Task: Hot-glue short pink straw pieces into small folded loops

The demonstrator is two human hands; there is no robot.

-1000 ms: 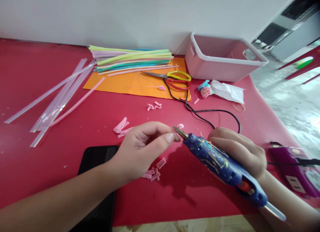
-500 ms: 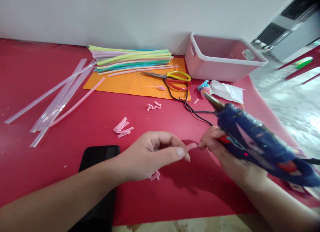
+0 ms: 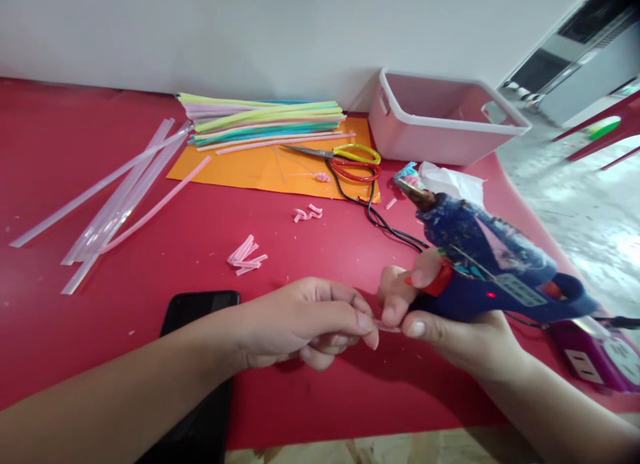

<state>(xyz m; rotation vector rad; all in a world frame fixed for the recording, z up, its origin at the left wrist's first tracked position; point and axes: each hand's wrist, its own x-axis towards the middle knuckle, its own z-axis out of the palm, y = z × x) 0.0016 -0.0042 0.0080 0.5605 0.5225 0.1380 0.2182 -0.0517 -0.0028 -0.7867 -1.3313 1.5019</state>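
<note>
Between thumb and fingers, my left hand [image 3: 310,324] pinches one end of a short pink pipe cleaner piece [image 3: 388,327]. The thumb and a fingertip of my right hand [image 3: 450,324] meet its other end. That same hand is wrapped round a blue glue gun [image 3: 500,251] with a red trigger, a lit red light and its nozzle pointing up and left. Beyond my left hand lie a small pile of cut pink pieces [image 3: 246,256] and a few curled pink pieces [image 3: 307,213]. A black phone [image 3: 200,311] lies partly under my left forearm.
Long pipe cleaners [image 3: 270,121] and scissors [image 3: 330,154] rest on an orange envelope [image 3: 240,174]. Clear glue sticks [image 3: 125,197] lie left. A pink basket [image 3: 445,137] stands at the back right, near white paper [image 3: 453,183]. A purple power strip [image 3: 595,357] sits right.
My right hand has turned and come closer to my left, its fingertips now on the pink piece's other end. The glue gun has shifted slightly left, and my left hand has dipped a little.
</note>
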